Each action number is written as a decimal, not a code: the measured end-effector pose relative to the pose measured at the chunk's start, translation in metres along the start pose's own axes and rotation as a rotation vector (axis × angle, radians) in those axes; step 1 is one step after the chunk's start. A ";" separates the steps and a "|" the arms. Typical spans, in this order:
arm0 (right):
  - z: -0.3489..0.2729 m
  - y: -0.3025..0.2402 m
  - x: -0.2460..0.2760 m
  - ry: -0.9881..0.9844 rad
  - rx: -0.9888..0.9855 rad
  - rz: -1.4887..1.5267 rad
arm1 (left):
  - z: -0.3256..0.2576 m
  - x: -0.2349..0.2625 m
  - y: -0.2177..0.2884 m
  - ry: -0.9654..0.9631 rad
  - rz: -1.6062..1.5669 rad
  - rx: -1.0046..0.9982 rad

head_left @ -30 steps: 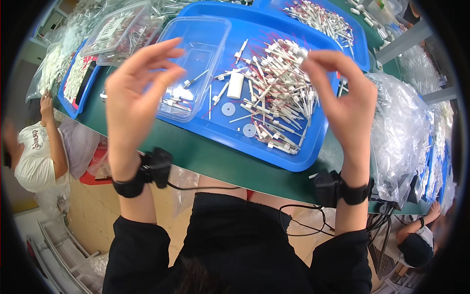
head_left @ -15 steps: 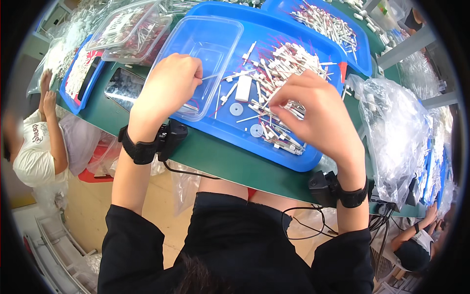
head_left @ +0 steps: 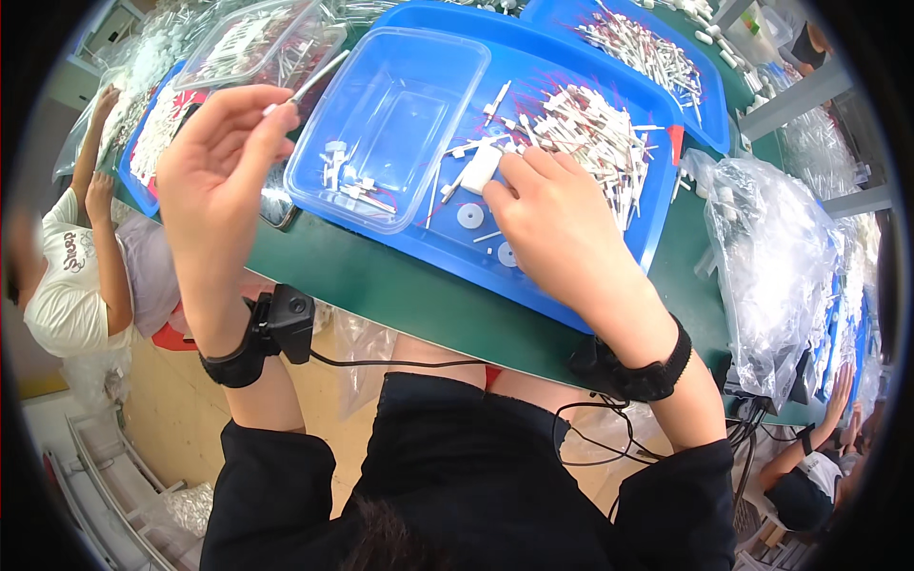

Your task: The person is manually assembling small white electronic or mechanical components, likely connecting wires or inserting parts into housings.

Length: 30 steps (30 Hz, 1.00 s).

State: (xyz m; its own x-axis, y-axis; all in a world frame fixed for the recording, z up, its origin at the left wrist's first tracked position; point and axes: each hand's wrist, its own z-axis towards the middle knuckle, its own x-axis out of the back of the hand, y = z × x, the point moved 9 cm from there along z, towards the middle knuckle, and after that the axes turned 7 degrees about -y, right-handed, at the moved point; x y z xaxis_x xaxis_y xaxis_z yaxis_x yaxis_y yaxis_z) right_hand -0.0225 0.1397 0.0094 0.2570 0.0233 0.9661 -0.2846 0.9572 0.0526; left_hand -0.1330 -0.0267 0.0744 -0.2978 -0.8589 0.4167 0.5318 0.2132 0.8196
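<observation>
My left hand (head_left: 224,171) is raised left of the clear plastic container (head_left: 305,167). Its thumb and fingers pinch a thin pale stick (head_left: 322,76) that points up and to the right. Over the blue tray (head_left: 457,262), my right hand (head_left: 562,214) is closed, its bent fingers at the right end of a small white block (head_left: 481,169). The thumb is hidden beneath the hand. A heap of white stick-like parts with red wires (head_left: 600,143) lies just beyond it. Near the block is a translucent disc (head_left: 469,216); another disc (head_left: 506,254) is partly covered by my right hand.
A few white parts (head_left: 357,186) lie in the clear container. Filled clear boxes (head_left: 257,48) stand at the far left, and another blue tray (head_left: 714,95) of parts at the far right. A clear plastic bag (head_left: 762,276) lies to the right. Co-workers' arms (head_left: 109,228) show at both sides.
My left hand has moved left, away from the container, carrying the stick. My right hand has come left and down to the white block, which now lies more slanted.
</observation>
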 end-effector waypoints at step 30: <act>-0.042 0.047 0.044 0.281 -0.220 1.346 | -0.036 -0.076 0.039 -0.184 -0.101 -0.257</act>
State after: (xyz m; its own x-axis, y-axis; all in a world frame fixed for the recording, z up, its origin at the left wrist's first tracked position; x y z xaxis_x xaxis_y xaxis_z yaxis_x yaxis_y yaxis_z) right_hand 0.0140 0.1974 0.0438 0.0872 0.9836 0.1578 -0.3156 0.1776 -0.9321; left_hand -0.0610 0.0300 0.0608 -0.4847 -0.7664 0.4215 0.6680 -0.0134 0.7440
